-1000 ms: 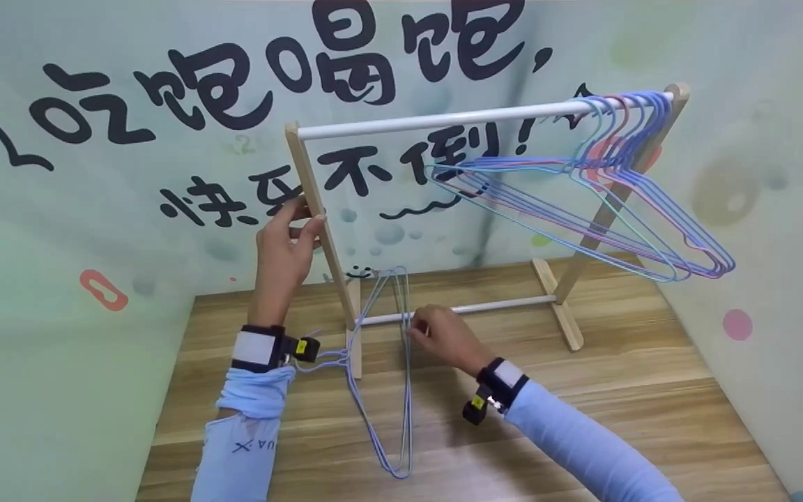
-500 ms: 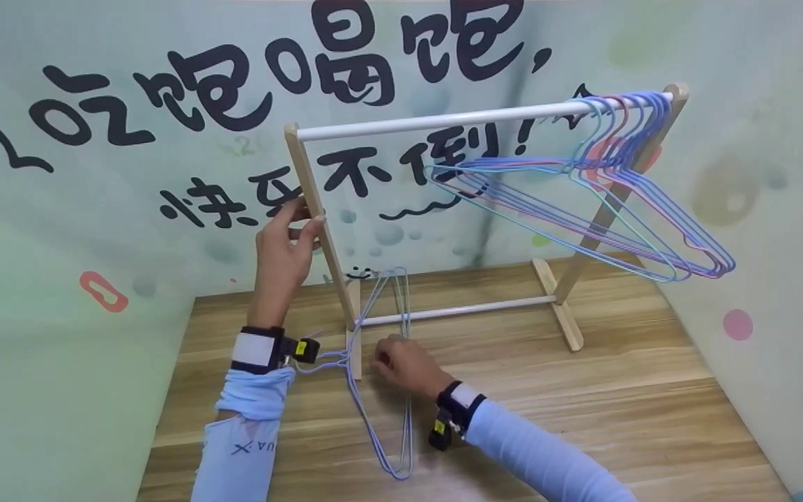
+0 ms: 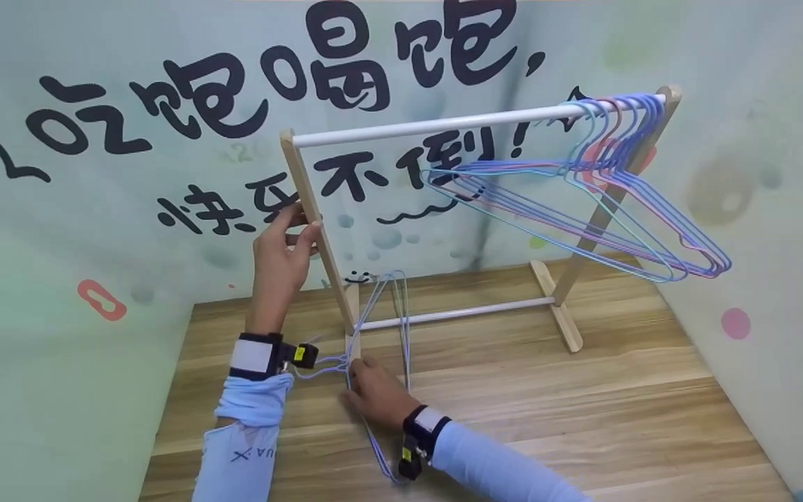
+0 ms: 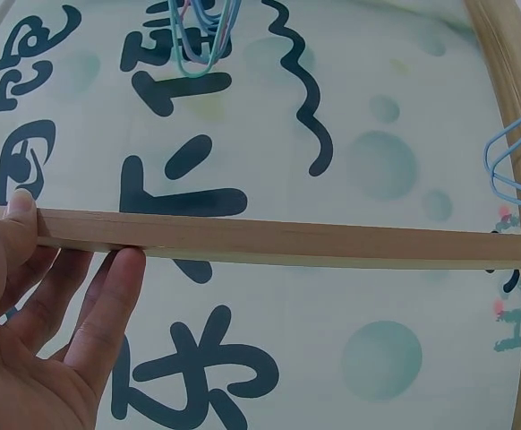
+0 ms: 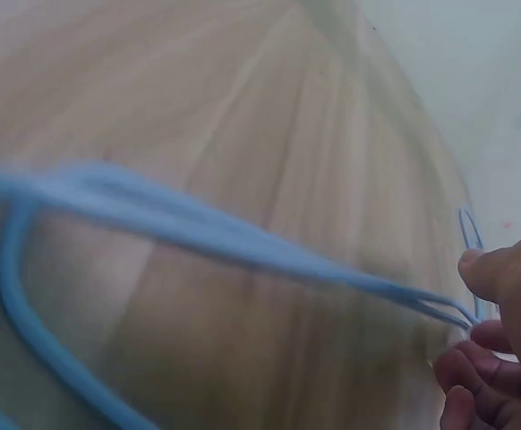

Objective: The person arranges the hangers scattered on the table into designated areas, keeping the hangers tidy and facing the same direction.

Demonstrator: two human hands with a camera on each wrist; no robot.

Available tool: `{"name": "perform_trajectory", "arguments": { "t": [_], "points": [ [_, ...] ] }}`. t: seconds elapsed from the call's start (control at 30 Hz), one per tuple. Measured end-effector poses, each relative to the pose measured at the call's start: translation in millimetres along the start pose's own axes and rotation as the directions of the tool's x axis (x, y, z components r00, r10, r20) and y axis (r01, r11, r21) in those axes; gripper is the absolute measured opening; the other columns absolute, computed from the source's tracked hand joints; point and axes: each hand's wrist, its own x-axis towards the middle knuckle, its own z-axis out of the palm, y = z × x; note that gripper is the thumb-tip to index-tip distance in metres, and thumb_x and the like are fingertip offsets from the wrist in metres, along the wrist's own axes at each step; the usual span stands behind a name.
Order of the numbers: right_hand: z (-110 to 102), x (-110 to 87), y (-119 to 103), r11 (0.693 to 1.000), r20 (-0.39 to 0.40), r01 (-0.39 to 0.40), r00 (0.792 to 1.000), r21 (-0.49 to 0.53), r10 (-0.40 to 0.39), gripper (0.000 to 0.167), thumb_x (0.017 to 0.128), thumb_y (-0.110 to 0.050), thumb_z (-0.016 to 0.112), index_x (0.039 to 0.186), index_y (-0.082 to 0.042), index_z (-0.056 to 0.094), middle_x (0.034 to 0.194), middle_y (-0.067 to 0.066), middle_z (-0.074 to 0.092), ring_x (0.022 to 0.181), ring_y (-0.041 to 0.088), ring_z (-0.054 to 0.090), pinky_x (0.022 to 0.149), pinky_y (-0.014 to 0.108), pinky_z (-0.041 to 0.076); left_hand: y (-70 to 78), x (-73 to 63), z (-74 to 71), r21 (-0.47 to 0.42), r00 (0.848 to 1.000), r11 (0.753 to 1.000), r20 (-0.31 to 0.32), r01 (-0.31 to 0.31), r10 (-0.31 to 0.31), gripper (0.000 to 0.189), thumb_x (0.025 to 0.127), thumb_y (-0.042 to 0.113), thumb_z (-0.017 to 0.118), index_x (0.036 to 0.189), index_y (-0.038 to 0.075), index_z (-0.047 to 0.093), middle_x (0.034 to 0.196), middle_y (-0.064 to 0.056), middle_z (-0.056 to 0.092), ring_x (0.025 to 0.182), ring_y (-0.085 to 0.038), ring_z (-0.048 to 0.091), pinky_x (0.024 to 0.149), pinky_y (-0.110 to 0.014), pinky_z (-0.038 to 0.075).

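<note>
My left hand (image 3: 283,261) holds the left wooden post (image 4: 269,240) of a garment rack, thumb on one side and fingers on the other. In the head view, several thin blue wire hangers (image 3: 407,341) lean on the rack's lower white bar (image 3: 471,311), hooks pointing left. My right hand (image 3: 380,394) is at their necks and partly covers them. In the right wrist view, its thumb (image 5: 482,270) stands apart from the curled fingers (image 5: 484,367), and the hanger wires (image 5: 243,240) run into the gap between them.
Several blue, red and green hangers (image 3: 597,167) hang bunched at the right end of the upper white bar (image 3: 436,124). The rack's right foot (image 3: 558,307) rests on the wood-grain tabletop (image 3: 617,411). A printed wall (image 3: 199,35) stands behind, and side walls flank the table.
My right hand has moved left and down from the lower bar to the hangers' necks. The left hand keeps its hold on the post. The head view has shifted slightly.
</note>
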Motion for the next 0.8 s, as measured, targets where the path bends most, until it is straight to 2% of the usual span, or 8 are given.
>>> {"name": "perform_trajectory", "arguments": {
  "t": [0.1, 0.23, 0.63, 0.8],
  "points": [
    [6, -1.4, -1, 0.998, -0.01, -0.054, 0.998, 0.018, 0.054, 0.025, 0.093, -0.02, 0.076, 0.104, -0.006, 0.059, 0.089, -0.003, 0.05, 0.07, 0.011, 0.051, 0.058, 0.024, 0.048, 0.2, -0.1, 0.2, -0.002, 1.0, 1.0, -0.001, -0.006, 0.006, 0.043, 0.103, 0.025, 0.062, 0.14, 0.002, 0.057, 0.12, -0.014, 0.065, 0.094, -0.023, 0.069, 0.079, -0.026, 0.06],
    [11, -1.7, 0, 0.997, -0.042, -0.079, 0.996, 0.025, 0.08, 0.024, 0.092, -0.02, 0.077, 0.099, -0.008, 0.057, 0.084, -0.004, 0.05, 0.067, 0.012, 0.05, 0.056, 0.025, 0.047, 0.9, -0.1, 0.2, -0.006, 1.0, 1.0, 0.0, -0.008, 0.008, 0.043, 0.103, 0.025, 0.062, 0.139, 0.002, 0.057, 0.119, -0.014, 0.065, 0.093, -0.023, 0.069, 0.078, -0.026, 0.06],
    [15, -1.3, 3, 0.998, -0.08, -0.062, 0.995, -0.011, 0.061, 0.02, 0.093, -0.016, 0.073, 0.081, -0.014, 0.057, 0.067, -0.009, 0.049, 0.056, 0.008, 0.048, 0.047, 0.023, 0.04, 2.0, -0.6, -0.6, -0.003, 1.0, 1.0, 0.001, 0.008, -0.008, 0.045, 0.103, 0.027, 0.062, 0.14, 0.003, 0.057, 0.12, -0.013, 0.065, 0.094, -0.023, 0.068, 0.079, -0.028, 0.06],
    [19, -1.1, 5, 0.998, -0.092, -0.037, 0.995, -0.052, 0.032, 0.02, 0.096, -0.015, 0.068, 0.08, -0.014, 0.057, 0.064, -0.01, 0.047, 0.053, 0.006, 0.046, 0.044, 0.019, 0.038, 0.8, -0.2, 0.2, -0.009, 1.0, 1.0, 0.001, -0.004, 0.004, 0.047, 0.102, 0.026, 0.063, 0.141, 0.002, 0.056, 0.12, -0.015, 0.065, 0.093, -0.024, 0.069, 0.079, -0.029, 0.06]
  ]
}}
